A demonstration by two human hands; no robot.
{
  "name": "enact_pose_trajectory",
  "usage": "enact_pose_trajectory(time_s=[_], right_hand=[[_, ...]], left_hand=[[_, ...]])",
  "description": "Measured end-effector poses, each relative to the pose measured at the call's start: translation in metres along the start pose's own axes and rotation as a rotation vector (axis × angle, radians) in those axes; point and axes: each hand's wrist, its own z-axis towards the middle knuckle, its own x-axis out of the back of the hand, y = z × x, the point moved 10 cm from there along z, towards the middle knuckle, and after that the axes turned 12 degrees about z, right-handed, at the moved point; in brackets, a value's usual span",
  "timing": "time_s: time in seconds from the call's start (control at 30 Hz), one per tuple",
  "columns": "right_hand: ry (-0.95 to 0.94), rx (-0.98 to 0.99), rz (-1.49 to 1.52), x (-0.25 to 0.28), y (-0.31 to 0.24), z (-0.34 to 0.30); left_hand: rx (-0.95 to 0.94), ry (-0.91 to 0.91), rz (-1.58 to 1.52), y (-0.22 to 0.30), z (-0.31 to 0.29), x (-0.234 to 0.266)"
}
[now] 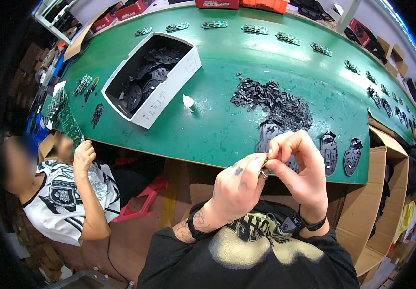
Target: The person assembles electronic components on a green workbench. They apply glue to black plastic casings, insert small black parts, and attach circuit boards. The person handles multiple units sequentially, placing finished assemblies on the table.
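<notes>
Tabletop (pixel 217 137) grn; box (pixel 173 91) wht outside; small-parts pile (pixel 274 102) blk; bottle (pixel 189 104) wht; held bit (pixel 263 174) prob. silvery.

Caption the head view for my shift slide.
Left hand and right hand close together near black shells and a heap of small black parts on a green table.

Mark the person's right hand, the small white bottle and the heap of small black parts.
Right hand (pixel 303 161): head view, mid-hand.
Small white bottle (pixel 189 104): head view, its body.
Heap of small black parts (pixel 276 102): head view, near its middle.
</notes>
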Motion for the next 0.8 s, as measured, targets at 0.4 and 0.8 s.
enact_pose_trajectory(time_s=[0.4, 0.8], right_hand=[[-0.119, -0.021, -0.022, -0.004, 0.002, 0.005], [-0.089, 0.051, -0.07, 0.002, -0.003, 0.004]], left_hand=[[-0.014, -0.008, 0.059, 0.0, -0.001, -0.003], [0.103, -0.029, -0.042, -0.005, -0.007, -0.012]])
